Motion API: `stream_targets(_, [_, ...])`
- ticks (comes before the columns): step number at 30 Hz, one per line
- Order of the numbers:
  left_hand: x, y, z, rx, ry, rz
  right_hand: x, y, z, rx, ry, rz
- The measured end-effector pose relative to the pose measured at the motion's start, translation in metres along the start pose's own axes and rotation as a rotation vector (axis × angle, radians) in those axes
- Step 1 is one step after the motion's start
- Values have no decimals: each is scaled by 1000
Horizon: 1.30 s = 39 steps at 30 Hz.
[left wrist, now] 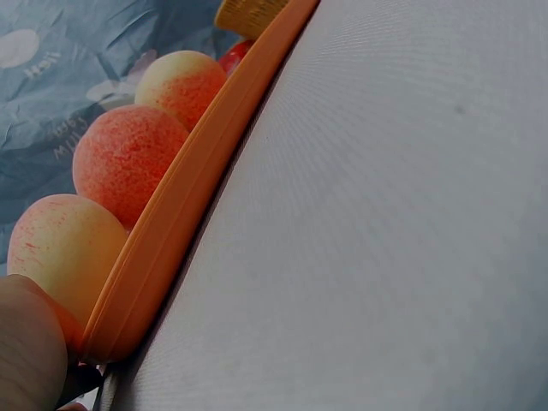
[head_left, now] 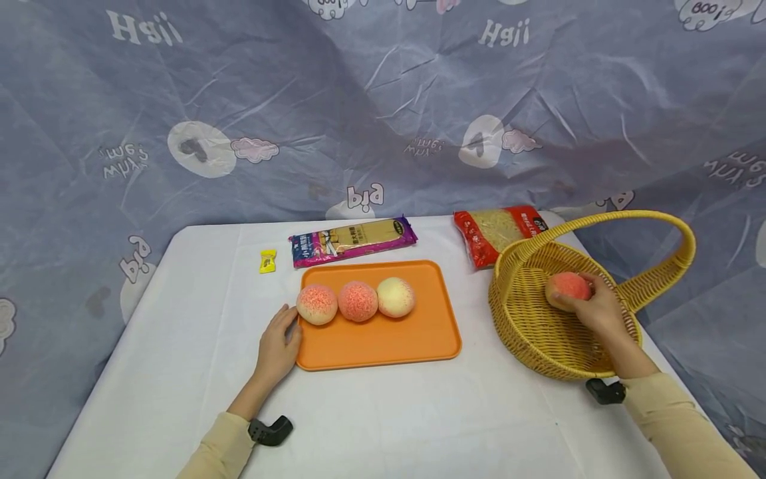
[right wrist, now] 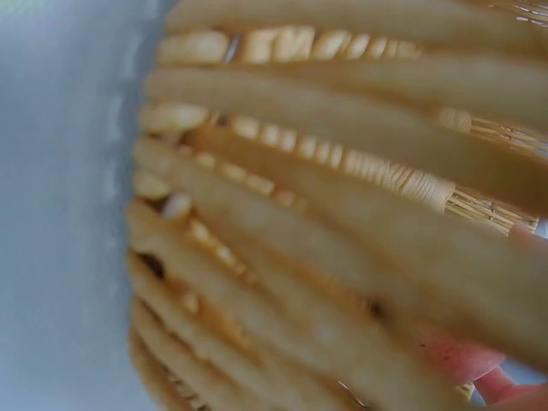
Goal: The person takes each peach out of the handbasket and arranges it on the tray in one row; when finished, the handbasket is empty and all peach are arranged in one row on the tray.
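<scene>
From my feed this reads as a staged recording setup rather than a lived-in room: a wrinkled grey-blue cartoon-print backdrop cloth (head_left: 383, 100) hangs behind and drapes around a surface (head_left: 179, 372) covered in plain white cloth, with a few props laid out, an orange tray (head_left: 383, 339), a wicker basket (head_left: 538, 332), packaged noodles (head_left: 353, 241)

A tray (head_left: 383, 346) sits at the middle of the table (head_left: 179, 372), with three peaches (head_left: 358, 301) in a row across its far half. Far of the tray lies a noodle packet (head_left: 353, 241), and left of that a small sweet (head_left: 267, 261). A second packet (head_left: 499, 233) lies far right, just behind the basket (head_left: 538, 332), which stands right of the tray. The left hand (head_left: 278, 346) rests at the tray's left edge, beside the leftmost peach; the right hand (head_left: 598, 309) holds a fourth peach (head_left: 567, 287) inside the basket
</scene>
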State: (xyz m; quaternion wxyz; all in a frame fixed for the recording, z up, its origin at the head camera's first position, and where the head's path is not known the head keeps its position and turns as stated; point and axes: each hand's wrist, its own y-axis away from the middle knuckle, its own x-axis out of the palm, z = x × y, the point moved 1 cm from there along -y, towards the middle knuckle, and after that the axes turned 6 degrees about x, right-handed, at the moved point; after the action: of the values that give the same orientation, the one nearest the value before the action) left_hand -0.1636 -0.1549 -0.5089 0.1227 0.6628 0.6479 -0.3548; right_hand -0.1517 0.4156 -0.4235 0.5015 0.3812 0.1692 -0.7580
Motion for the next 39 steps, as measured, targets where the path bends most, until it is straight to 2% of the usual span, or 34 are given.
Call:
stream_targets(7, [1,0,1,-10,-2,3,0,4,0,41,4,1])
stream_targets(16, [2,-1,-1,4,-2,-3,-5,17,7,5,47,-65])
stream_targets(22, [1,0,-1,-7,1,-2,-11,34,24,-43,18,-115])
stream_targets(28, [0,0,0,-8,2,-3,-16,63,46,-71,-15,-141])
stream_targets(34, [1,-1,0,-6,8,0,-20,94,68,-149,-82,-142])
stream_targets(39, [1,-1,0,-3,5,-3,-14,116,83,-276,-156,-102])
